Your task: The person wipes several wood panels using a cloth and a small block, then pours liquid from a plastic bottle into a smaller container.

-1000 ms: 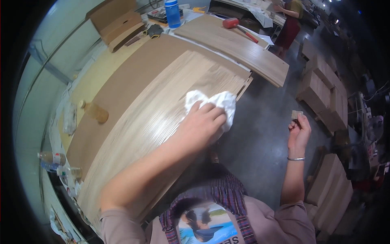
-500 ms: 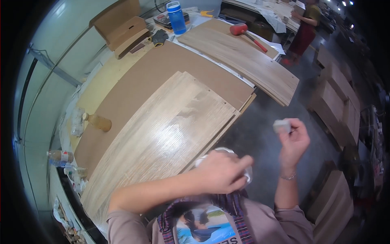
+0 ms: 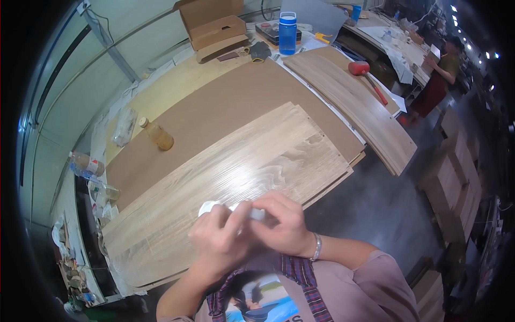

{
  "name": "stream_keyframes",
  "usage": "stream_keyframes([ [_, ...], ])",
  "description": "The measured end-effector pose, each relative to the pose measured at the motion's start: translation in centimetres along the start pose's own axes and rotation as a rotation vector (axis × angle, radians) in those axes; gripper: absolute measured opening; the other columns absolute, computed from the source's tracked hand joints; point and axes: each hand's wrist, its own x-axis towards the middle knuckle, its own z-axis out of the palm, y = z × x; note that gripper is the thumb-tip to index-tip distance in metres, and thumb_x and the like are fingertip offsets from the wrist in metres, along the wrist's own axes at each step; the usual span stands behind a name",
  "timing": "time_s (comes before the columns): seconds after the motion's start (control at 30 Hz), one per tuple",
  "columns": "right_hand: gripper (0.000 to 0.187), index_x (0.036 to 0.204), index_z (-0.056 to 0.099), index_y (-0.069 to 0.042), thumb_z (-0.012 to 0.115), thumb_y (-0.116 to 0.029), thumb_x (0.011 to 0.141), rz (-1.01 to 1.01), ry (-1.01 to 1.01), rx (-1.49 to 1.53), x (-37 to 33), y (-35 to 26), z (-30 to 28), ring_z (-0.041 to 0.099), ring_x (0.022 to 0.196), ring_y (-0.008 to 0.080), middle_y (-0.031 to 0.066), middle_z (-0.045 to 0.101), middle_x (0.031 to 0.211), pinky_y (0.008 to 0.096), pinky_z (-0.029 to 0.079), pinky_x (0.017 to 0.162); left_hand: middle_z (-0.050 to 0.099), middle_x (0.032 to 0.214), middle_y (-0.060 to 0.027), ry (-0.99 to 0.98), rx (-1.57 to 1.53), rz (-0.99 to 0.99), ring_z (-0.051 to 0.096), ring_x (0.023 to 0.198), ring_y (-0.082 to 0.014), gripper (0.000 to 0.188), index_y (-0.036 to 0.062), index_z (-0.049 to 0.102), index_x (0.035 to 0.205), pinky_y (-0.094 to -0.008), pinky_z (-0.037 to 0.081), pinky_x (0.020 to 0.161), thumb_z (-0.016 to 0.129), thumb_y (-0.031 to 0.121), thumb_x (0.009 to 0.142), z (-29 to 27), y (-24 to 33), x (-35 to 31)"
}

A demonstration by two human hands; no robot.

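1. We saw the left hand (image 3: 217, 236) curled closed around a crumpled white cloth (image 3: 208, 207). The fingers hid most of it.
2. We saw the right hand (image 3: 281, 222) pinching a small, pale grey block (image 3: 257, 214) between its thumb and fingers. A shiny silver bracelet (image 3: 317, 247) was on that wrist.
3. The two hands were close together, in front of the chest. We could not tell if they touched each other.
4. In our view, the cloth and the block were in front of the near edge of a long, light brown wood-grain board (image 3: 289, 161). We could not tell if they touched it.
5. That board lay on a big, flat brown sheet (image 3: 225, 102) on the bench (image 3: 166, 96).
6. On the sheet, past the board, we saw a clear bottle with yellow-brown liquid (image 3: 159, 137).
7. At the far side we saw an open brown cardboard box (image 3: 214, 35), a dark grey glove (image 3: 260, 51) and a see-through blue bottle (image 3: 287, 38).
8. To the right, a mallet with a red head (image 3: 359, 68) lay near a second wood-grain board (image 3: 354, 107).
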Motion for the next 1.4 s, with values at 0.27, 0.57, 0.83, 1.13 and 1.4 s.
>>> stream_keyframes([
  [0.27,0.031,0.102,0.067,-0.002,0.081,-0.011,0.075,-0.027,-0.189,0.146,0.5,-0.4,3.8,0.064,0.076,0.0291,0.0124,0.064,0.09,0.0369,0.053,0.066,0.059,0.086,-0.0101,-0.012,-0.131,-0.254,0.06,0.068,-0.0263,0.045,0.0053,0.066,0.112,-0.034,0.049,0.061,0.073,0.006,0.068,-2.4,-3.1,-4.7],
  [0.57,0.036,0.103,0.068,-0.002,0.083,-0.017,0.074,-0.031,-0.184,-0.025,1.3,-0.8,2.6,0.062,0.08,0.0283,0.0115,0.063,0.091,0.036,0.051,0.069,0.062,0.088,-0.011,-0.003,-0.29,-0.192,0.061,0.073,-0.0267,0.049,0.0045,0.067,0.115,-0.0374,0.051,0.067,0.076,0.005,0.066,-3.2,-4.0,-2.5],
  [0.83,0.022,0.107,0.069,0.004,0.065,0.003,0.085,0.477,0.24,0.336,-0.4,2.7,-4.8,0.061,0.085,0.0072,0.0064,0.068,0.099,0.0213,0.049,0.068,0.067,0.093,-0.0105,-0.113,-0.422,0.064,0.065,0.076,-0.0282,0.051,0.008,0.068,0.122,-0.0367,0.052,0.065,0.075,0.007,0.071,2.6,-5.7,5.5],
  [1.13,0.018,0.09,0.064,0.002,0.057,0.004,0.074,0.291,0.232,0.189,-2.2,7.0,-6.2,0.056,0.068,0.014,0.0085,0.058,0.079,0.0262,0.044,0.06,0.063,0.133,-0.0143,-0.362,-0.426,0.523,0.055,0.126,-0.0311,0.04,0.0161,0.072,0.122,-0.0614,0.033,0.109,0.07,0.019,0.083,19.1,-1.0,16.4],
  [1.4,0.016,0.089,0.065,-0.003,0.067,-0.003,0.073,0.21,0.159,0.006,-0.2,6.0,-7.6,0.057,0.062,0.0166,0.0063,0.058,0.075,0.0285,0.045,0.056,0.071,0.1,-0.0204,-0.375,-0.081,-0.077,0.067,0.09,-0.0388,0.019,0.0017,0.074,0.1,-0.0431,0.053,0.083,0.064,0.014,0.089,20.3,-13.0,25.5],
])
